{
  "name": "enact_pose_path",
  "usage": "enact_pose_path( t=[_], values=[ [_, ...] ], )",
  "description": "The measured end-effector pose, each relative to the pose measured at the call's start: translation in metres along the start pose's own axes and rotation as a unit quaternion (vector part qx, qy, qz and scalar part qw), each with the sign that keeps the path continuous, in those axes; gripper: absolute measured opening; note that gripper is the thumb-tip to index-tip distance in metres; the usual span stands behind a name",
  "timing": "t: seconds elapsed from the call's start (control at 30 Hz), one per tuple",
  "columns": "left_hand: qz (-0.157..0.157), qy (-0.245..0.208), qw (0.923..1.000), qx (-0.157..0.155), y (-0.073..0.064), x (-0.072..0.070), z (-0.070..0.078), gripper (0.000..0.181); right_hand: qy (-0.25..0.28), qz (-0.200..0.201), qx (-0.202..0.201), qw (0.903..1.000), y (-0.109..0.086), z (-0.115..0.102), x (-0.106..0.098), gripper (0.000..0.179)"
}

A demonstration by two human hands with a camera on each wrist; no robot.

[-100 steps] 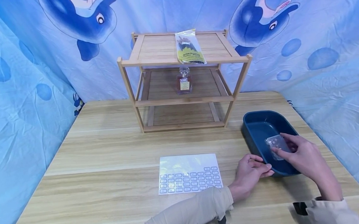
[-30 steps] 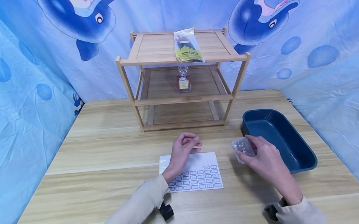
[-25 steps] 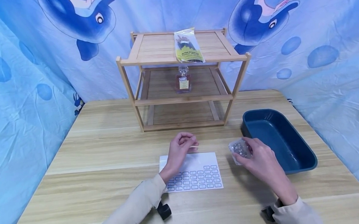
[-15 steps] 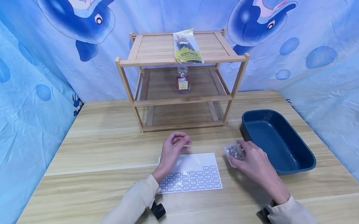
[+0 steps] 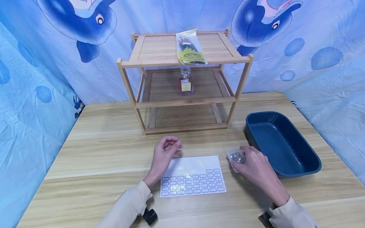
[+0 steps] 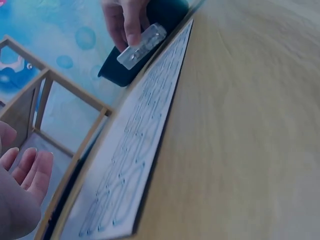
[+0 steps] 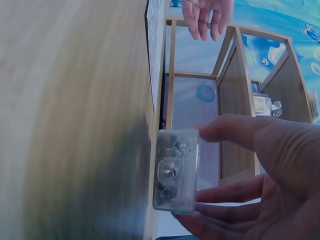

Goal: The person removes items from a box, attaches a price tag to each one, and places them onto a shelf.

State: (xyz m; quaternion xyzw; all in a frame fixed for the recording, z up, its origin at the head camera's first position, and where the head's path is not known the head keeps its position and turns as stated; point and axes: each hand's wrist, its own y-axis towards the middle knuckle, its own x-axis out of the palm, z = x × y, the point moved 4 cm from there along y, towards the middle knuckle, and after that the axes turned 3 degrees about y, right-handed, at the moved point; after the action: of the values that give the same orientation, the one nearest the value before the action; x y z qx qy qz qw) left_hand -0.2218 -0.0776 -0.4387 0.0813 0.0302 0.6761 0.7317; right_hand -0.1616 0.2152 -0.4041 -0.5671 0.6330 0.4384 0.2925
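My right hand holds a small clear plastic box by its edges, thumb on one side and fingers on the other, low over the table right of the label sheet. Small shiny pieces show inside the box in the right wrist view; their kind is unclear. My left hand hovers over the left part of the white label sheet, which carries rows of small blue-outlined labels. Its fingers are loosely bent in the left wrist view, and I see nothing held in this left hand.
A dark blue bin stands at the right. At the back is a three-tier wooden rack. Its top bears an artist brush packet, its middle shelf a glass perfume bottle. Dolphin-print cloth surrounds the table.
My right hand has brought the clear box out of the blue bin, leftward and down toward the table. My left hand has left the bin's rim and moved left over the label sheet.
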Motion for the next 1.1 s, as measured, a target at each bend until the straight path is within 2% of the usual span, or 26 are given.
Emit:
enact_pose_path(
  t=[0.27,0.47,0.63,0.87,1.1],
  values=[
    [0.021,0.007,0.9997,-0.007,-0.004,-0.015,-0.003,0.023,-0.011,-0.009,0.018,0.9997,0.002,-0.002,0.003,0.061],
    [0.024,0.018,0.9995,-0.001,-0.002,-0.022,-0.005,0.025,-0.014,-0.001,0.009,0.9999,0.002,-0.002,0.005,0.058],
    [0.031,0.025,0.9992,-0.004,-0.002,-0.024,-0.006,0.025,-0.011,0.003,0.006,0.9999,0.002,0.000,0.007,0.058],
    [0.035,0.022,0.9991,-0.010,-0.002,-0.025,-0.007,0.023,-0.004,-0.012,0.017,0.9998,0.003,0.004,0.009,0.058],
    [0.039,0.026,0.9989,-0.010,-0.003,-0.027,-0.006,0.025,-0.003,-0.023,0.005,0.9997,0.003,0.004,0.010,0.056]
  ],
)
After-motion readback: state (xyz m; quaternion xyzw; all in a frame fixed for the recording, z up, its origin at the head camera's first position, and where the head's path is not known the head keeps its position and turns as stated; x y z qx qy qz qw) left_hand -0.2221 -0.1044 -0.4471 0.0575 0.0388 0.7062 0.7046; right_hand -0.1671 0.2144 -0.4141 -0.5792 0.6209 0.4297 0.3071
